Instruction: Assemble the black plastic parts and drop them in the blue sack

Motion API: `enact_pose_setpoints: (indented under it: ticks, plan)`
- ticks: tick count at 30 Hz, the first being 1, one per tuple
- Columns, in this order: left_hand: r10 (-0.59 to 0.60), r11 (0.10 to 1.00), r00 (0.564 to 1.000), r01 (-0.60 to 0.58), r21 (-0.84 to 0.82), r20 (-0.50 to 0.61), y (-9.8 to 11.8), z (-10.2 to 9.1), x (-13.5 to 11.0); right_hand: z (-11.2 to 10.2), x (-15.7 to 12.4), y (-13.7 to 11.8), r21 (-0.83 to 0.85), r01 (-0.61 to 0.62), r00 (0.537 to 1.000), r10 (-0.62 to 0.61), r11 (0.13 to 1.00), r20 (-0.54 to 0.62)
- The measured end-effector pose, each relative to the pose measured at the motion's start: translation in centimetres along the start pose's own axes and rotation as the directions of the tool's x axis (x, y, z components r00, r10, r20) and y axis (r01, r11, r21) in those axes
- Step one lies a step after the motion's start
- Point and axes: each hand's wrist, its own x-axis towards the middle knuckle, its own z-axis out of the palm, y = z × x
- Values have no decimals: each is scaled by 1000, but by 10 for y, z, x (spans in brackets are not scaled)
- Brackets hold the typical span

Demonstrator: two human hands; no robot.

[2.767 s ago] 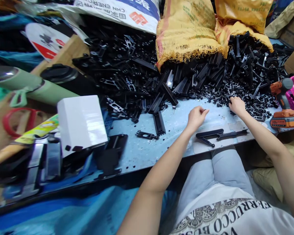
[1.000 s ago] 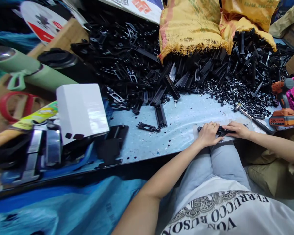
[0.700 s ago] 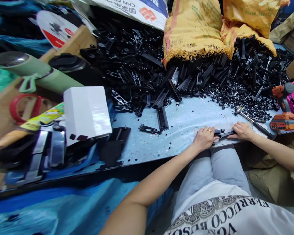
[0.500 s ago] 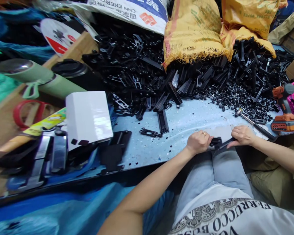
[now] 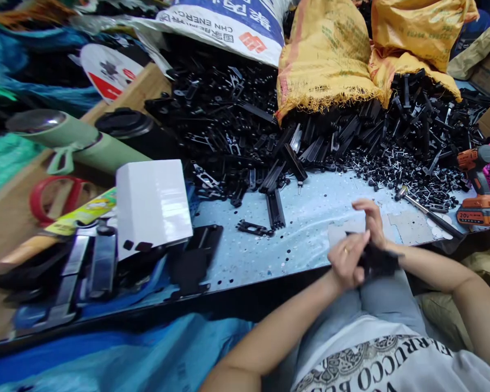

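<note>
My left hand (image 5: 346, 260), with a ring on one finger, is closed around a dark part (image 5: 378, 260) at the table's front edge, above my lap. Motion blur smears the part, so its exact shape does not show; it looks black and blocky. My right hand (image 5: 373, 224) is raised right beside it, fingers stretched up and apart, its wrist close behind the part. Whether the right palm touches the part I cannot tell. Right of my hands lies a hammer (image 5: 427, 211) with a metal head and black grip.
Heaped black parts (image 5: 237, 130) and small screws (image 5: 404, 169) cover the table's back, below yellow sacks (image 5: 326, 60). An orange cordless drill (image 5: 479, 190) stands at the right. At the left are a white box (image 5: 153, 204), a green bottle (image 5: 102, 144) and red-handled scissors (image 5: 36, 201).
The hands have come together. My right hand has moved left and its fingers have opened upward; the left has shifted slightly right and down. The view has shifted a little.
</note>
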Motion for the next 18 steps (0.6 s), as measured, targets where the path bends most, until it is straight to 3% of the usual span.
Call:
enact_pose_setpoints:
  ticks: [3, 5, 7, 9, 11, 14, 16, 18]
  plan:
    - [5, 936, 999, 8, 352, -36, -42, -4, 37, -6, 72, 46, -121, 18, 990, -1, 992, 142]
    - [-62, 837, 998, 59, 544, -12, -69, -10, 67, -19, 124, 79, -291, -25, 987, 69, 956, 143]
    - [-131, 732, 991, 89, 675, 12, -91, -13, 96, -30, 171, 106, -508, -70, 987, 134, 858, 90]
    - [-190, 652, 981, 106, 750, 27, -104, -11, 120, -36, 207, 123, -714, -8, 982, 141, 700, 127]
    - [-190, 613, 981, 97, 784, 27, -109, -8, 136, -34, 234, 133, -801, 129, 960, 129, 585, 249]
    - [-50, 611, 999, 38, 791, -9, -106, -14, 145, -21, 260, 140, -795, 252, 911, 142, 552, 388]
    - [10, 617, 995, 70, 784, -96, -105, -33, 144, -13, 272, 143, -797, 278, 886, 177, 535, 428]
    - [-34, 608, 963, 232, 759, -267, -108, -65, 141, -9, 282, 145, -794, 300, 863, 204, 528, 462]
